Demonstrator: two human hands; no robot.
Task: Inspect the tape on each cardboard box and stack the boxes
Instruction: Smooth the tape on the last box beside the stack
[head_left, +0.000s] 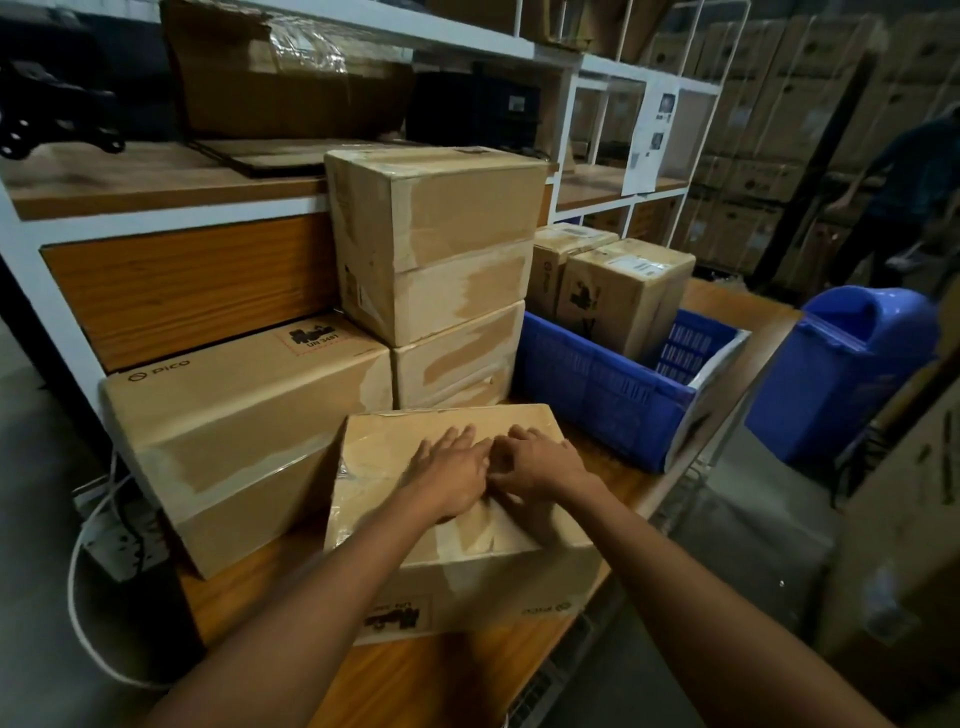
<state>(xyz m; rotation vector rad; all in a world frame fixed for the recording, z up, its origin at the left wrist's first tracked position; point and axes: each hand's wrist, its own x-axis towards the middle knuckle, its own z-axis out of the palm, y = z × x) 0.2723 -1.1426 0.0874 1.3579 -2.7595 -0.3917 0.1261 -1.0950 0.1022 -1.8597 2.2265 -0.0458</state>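
A taped cardboard box (395, 457) lies on the wooden table (441, 675) right in front of me. Both hands rest side by side on its top, over the tape. My left hand (451, 475) lies flat with fingers spread. My right hand (535, 462) touches the top with its fingers bent; whether it pinches the tape I cannot tell. Behind stands a stack of two taped boxes, the upper box (436, 234) on the lower box (457, 358). A long PICO box (239, 426) lies to the left.
A blue crate (602, 389) at the right holds two upright boxes (623, 296). A blue bin (852, 358) stands beyond the table's right edge. White shelving with wooden boards (156, 176) runs behind. A person (914, 187) stands far right among stacked cartons.
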